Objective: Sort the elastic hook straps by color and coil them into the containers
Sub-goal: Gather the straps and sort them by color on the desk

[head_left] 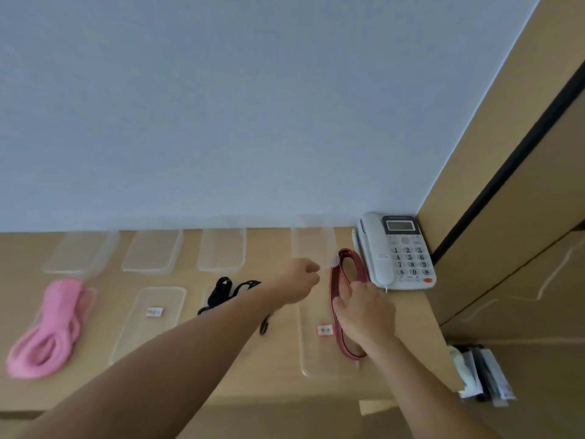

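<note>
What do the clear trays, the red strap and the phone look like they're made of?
Trays: thin clear plastic, probably; the desk shows through them. Red strap: flat band with dark stripes, matte, likely woven elastic fabric; blur hides the weave. Phone: hard light-grey plastic, smooth with a slight sheen.

Open along the desk front edge. Passable by narrow bare lanes between 2 rows of clear containers. Shut in at the rear edge by wall, at the right rear corner by telephone.
</note>
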`<state>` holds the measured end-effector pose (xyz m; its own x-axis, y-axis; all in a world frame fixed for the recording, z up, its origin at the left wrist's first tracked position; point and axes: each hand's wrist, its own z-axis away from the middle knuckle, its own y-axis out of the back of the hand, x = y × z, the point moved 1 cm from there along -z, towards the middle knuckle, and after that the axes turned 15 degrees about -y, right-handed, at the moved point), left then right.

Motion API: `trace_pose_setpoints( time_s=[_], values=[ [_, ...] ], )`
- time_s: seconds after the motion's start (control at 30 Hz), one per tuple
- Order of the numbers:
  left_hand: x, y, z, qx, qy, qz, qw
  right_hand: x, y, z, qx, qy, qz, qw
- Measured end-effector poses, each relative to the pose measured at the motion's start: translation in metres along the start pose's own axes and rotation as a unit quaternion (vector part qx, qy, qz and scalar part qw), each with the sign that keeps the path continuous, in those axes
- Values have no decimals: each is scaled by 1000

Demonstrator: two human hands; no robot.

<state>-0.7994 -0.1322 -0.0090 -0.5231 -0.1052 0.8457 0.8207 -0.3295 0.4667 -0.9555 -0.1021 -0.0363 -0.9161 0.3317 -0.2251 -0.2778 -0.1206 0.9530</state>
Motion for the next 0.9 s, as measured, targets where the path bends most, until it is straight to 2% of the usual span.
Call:
trace_pose_setpoints(
  time_s=[0.2, 0.3, 0.43, 0.5, 0.73, 0.9],
  values=[
    [-37, 89, 94, 90, 0, -51, 995, -105, -1, 56, -36, 127, 7, 991],
    [-78, 143, 170, 156, 19, -57, 986, -172, -19, 111, -49, 193, 7, 980],
    [-154, 212, 302, 265, 79, -123, 953, -267, -52, 212, -98, 309, 35, 945],
    [-182, 232, 354, 303, 102, -116, 940, -305, -63, 251, -109, 352, 39, 929],
    [-270, 263, 573, 435, 247, -104, 860, -418, -116, 432, -169, 535, 73, 825],
    [-304, 244, 671, 519, 319, -49, 792, -456, -152, 527, -220, 635, 91, 735]
  ],
)
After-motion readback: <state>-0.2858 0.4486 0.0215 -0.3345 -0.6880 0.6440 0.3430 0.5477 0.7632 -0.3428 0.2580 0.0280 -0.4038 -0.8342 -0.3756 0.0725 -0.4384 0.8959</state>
